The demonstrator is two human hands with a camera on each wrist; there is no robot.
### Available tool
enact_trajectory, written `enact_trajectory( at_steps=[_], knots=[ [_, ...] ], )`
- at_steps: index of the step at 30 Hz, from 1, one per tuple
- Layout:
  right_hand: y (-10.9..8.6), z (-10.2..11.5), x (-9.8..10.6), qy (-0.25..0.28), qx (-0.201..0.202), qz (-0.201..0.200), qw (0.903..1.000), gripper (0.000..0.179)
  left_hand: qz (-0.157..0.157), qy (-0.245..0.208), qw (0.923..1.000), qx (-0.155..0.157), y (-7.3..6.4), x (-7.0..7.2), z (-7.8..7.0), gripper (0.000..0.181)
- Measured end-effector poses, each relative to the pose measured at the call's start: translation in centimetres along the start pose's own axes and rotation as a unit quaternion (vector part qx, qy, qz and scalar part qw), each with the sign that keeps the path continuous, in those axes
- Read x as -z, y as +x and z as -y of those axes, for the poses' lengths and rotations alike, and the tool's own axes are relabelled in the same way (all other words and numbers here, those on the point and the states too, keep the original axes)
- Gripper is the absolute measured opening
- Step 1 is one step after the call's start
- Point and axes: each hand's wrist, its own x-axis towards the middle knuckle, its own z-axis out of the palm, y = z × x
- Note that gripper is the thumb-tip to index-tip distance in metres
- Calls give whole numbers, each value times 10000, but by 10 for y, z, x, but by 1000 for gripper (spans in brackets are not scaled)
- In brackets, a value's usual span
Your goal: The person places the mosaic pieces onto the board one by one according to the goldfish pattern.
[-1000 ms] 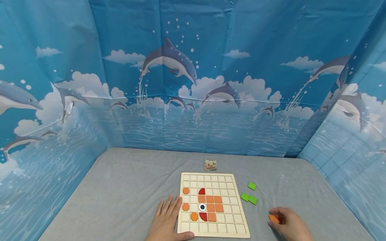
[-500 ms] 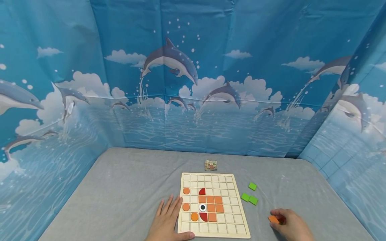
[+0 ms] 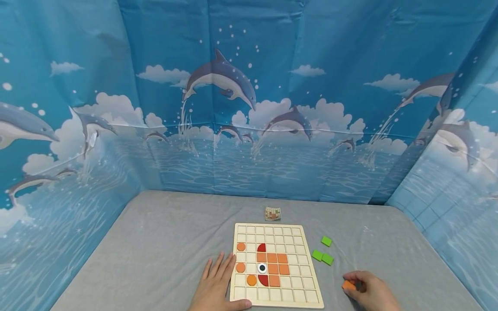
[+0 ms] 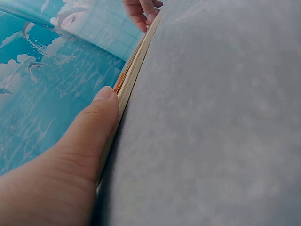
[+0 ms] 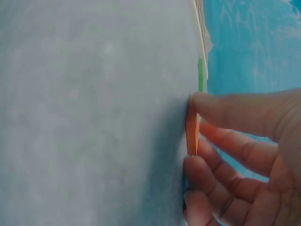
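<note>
My left hand (image 3: 213, 283) lies palm down at the left side of a pale wooden grid board (image 3: 288, 282), fingers straight and spread. Its thumb (image 4: 91, 115) rests along the board's near edge. To the right of the board, my right hand (image 3: 371, 290) pinches an orange tile (image 3: 348, 285) low over the grey cloth. In the right wrist view that tile (image 5: 191, 132) stands out edge-on between thumb and fingertips, and part of it is hidden. Several orange squares (image 3: 273, 269), red quarter-circles (image 3: 263, 280), orange discs (image 3: 241, 268) and a white-and-black eye piece (image 3: 262, 268) sit in the cells.
Three green tiles (image 3: 326, 241) lie on the cloth just right of the board. A small patterned card (image 3: 272, 213) lies beyond its far edge. Dolphin-printed blue curtains (image 3: 233, 164) close off the back and sides of the grey-covered table (image 3: 175, 233).
The right hand has shifted slightly left and nearer with the orange tile in its fingers. My left hand and the pieces on the board hold their places.
</note>
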Motion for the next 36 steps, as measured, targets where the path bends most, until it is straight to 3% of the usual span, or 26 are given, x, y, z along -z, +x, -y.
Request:
enact_trajectory(
  at_steps=[7, 18, 30, 36],
  knots=[
    [-1, -2, 1, -78, -179, 76, 9998, 32, -35, 40, 10000, -15, 0, 0, 0, 112],
    [-1, -2, 0, -213, 17, 285, 9994, 34, -9, 32, 10000, -5, 0, 0, 0, 112],
    [-6, 2, 0, -50, 237, 0, 9997, 20, 24, -35, 10000, -11, 0, 2, -2, 112],
    [-9, 6, -1, 314, 197, -162, 9992, 14, 24, 4, 10000, 11, 0, 2, -1, 113]
  ],
)
